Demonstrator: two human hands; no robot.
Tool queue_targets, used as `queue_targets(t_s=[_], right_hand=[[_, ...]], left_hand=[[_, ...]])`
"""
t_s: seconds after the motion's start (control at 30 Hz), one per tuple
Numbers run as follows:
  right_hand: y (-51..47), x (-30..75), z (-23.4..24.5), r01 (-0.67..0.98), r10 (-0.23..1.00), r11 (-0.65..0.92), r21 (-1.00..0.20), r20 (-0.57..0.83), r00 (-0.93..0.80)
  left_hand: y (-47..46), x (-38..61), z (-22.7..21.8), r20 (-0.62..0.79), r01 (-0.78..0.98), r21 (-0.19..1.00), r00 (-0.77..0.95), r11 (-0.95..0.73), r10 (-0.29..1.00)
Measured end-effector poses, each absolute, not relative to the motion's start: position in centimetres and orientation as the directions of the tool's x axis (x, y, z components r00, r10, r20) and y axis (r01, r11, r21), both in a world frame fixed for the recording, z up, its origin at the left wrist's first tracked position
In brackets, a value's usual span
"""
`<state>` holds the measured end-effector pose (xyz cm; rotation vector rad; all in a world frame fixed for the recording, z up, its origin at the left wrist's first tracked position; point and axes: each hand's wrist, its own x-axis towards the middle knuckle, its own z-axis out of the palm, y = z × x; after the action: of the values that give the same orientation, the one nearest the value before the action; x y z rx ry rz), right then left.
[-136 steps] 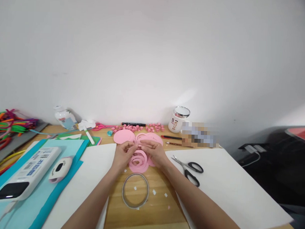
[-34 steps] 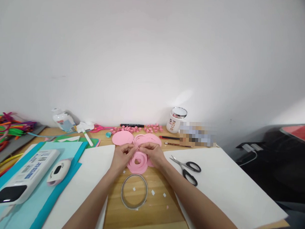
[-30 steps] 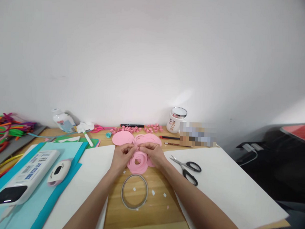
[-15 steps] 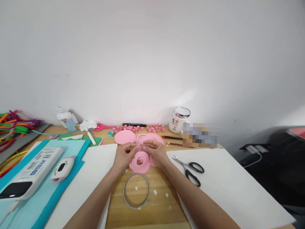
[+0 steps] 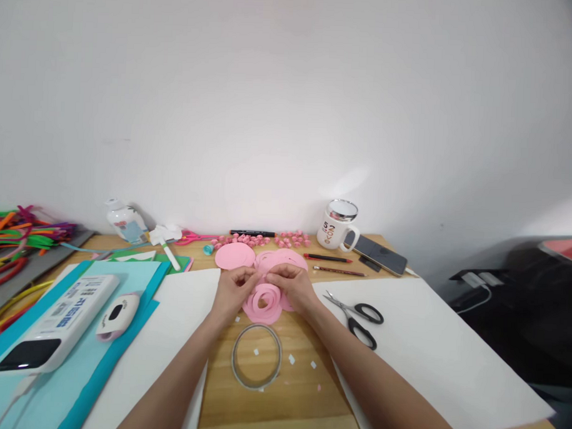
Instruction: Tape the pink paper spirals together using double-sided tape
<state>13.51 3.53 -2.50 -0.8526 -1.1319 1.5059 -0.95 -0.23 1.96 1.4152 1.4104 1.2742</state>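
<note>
Both hands meet over a group of pink paper pieces at the middle of the table. My left hand (image 5: 237,289) is closed, with thumb and fingertips pinching a bit of pink paper. Facing it, my right hand (image 5: 291,285) pinches the same paper from the other side; the fingers mostly hide its shape. Just below the fingertips lies a pink paper spiral (image 5: 274,307) with an open middle. A plain pink paper disc (image 5: 235,256) is behind my left hand, and more cut pink spirals (image 5: 291,259) lie behind my right. Nearer me, a roll of tape (image 5: 234,365) rests flat.
Scissors (image 5: 359,317) with black handles lie on white paper (image 5: 431,351) at right. Behind are a mug (image 5: 331,233), a phone (image 5: 382,254), pencils and small pink rolled pieces (image 5: 292,239). Blue sheets (image 5: 136,322) carrying a white device (image 5: 69,319) lie left, near a bottle (image 5: 126,223).
My fingers have shifted very slightly while still pinching the paper. The phone at the back right, blurred before, is now clear. Nothing else has visibly moved.
</note>
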Motion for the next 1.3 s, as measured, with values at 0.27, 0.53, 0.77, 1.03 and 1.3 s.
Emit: queue_targets(t_s=[0.27, 0.53, 0.77, 1.03, 1.3], right_hand=[[3.68, 13.47, -2.65, -0.302, 0.973, -0.082, -0.950, -0.010, -0.231], [3.76, 13.51, -2.93, -0.354, 0.957, -0.106, -0.929, 0.001, -0.290], [3.79, 13.46, -3.15, -0.411, 0.951, -0.143, -0.900, -0.010, -0.309], [3.71, 13.40, -3.06, -0.392, 0.959, -0.095, -0.915, 0.021, -0.282], [3.69, 13.57, -2.74, -0.299, 0.977, -0.046, -0.953, 0.020, -0.213]], left_hand=[[-0.31, -0.89, 2.16, 0.112, 0.218, 0.972, -0.097, -0.088, 0.989], [-0.30, -0.93, 2.29, 0.105, 0.230, 0.970, -0.094, -0.081, 0.990], [-0.17, -1.07, 1.97, 0.114, 0.239, 0.967, -0.091, -0.090, 0.989], [-0.26, -0.99, 1.88, 0.100, 0.230, 0.970, -0.081, -0.079, 0.992], [-0.27, -0.86, 1.95, 0.099, 0.222, 0.972, -0.081, -0.079, 0.992]])
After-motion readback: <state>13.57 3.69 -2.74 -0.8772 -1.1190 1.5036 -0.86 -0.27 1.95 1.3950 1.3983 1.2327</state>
